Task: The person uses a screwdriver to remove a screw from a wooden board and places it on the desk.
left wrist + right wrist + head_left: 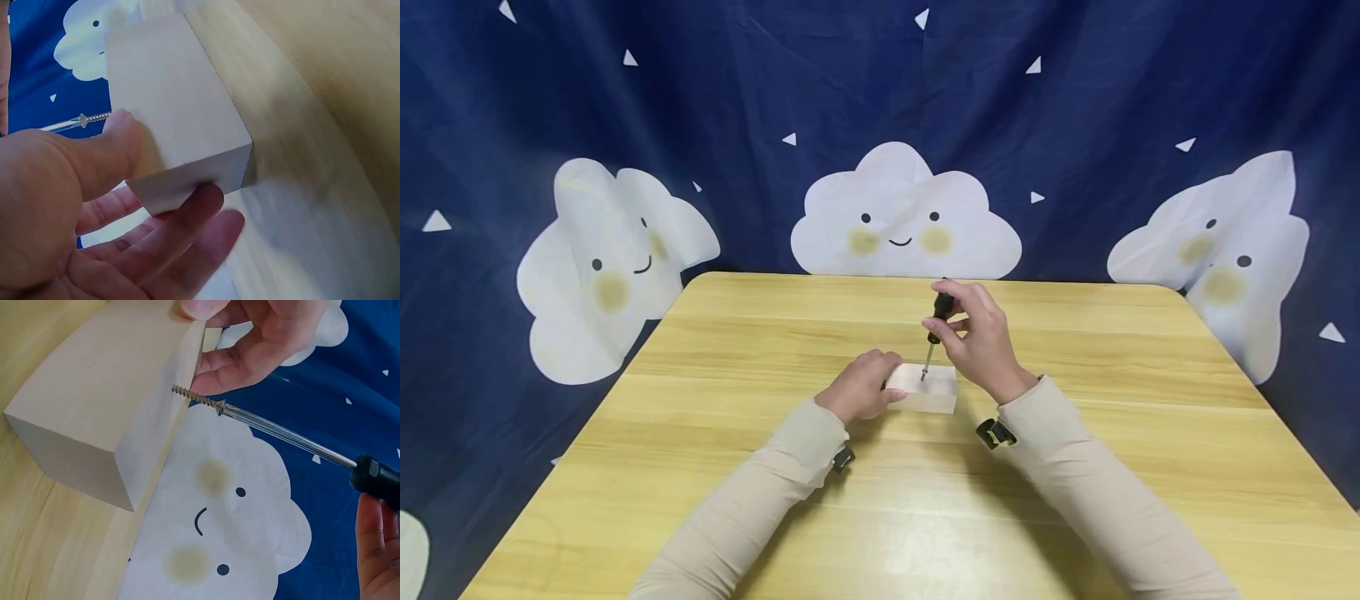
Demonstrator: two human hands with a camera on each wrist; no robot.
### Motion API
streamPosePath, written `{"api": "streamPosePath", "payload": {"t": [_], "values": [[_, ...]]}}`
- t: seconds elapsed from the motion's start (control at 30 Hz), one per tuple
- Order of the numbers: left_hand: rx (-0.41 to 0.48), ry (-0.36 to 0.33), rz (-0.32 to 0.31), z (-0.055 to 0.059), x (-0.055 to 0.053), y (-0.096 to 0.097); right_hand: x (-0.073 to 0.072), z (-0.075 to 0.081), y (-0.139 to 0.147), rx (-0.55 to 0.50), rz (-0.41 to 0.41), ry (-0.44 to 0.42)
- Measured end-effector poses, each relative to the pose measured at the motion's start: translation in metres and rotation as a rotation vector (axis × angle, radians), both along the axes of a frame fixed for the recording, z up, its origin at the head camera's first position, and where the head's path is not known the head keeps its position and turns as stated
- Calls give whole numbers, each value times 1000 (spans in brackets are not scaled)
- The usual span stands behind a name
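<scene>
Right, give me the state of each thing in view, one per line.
Wooden block: lying flat on the wood-grain table.
Countersunk screw: lower end at the block's top face, thread largely exposed.
Black-handled screwdriver: tilted, tip at the screw's head.
Left hand: gripping the block's left end.
Right hand: holding the screwdriver's handle.
Cloud-print curtain: hung up, creased.

We see a table (pixel 700 375) with a light yellow wooden top; its grain runs mostly from left to right, and its two far corners are rounded. The near part of the top shines with reflected light. Directly on this table we find one pale wooden block (pixel 934 403), which rests near the middle, with one long side turned toward us.
</scene>
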State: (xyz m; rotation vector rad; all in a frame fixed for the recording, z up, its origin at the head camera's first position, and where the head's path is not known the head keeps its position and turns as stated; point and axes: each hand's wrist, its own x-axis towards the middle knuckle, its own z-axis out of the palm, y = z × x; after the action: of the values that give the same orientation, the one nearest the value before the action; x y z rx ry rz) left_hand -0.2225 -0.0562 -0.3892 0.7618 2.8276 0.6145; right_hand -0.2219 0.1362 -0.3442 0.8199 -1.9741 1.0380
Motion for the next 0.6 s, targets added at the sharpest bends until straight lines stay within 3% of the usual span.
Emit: {"api": "streamPosePath", "payload": {"t": [0.6], "values": [[-8, -12, 16, 1, -1, 2, 0, 1, 2, -38, -15, -15]]}}
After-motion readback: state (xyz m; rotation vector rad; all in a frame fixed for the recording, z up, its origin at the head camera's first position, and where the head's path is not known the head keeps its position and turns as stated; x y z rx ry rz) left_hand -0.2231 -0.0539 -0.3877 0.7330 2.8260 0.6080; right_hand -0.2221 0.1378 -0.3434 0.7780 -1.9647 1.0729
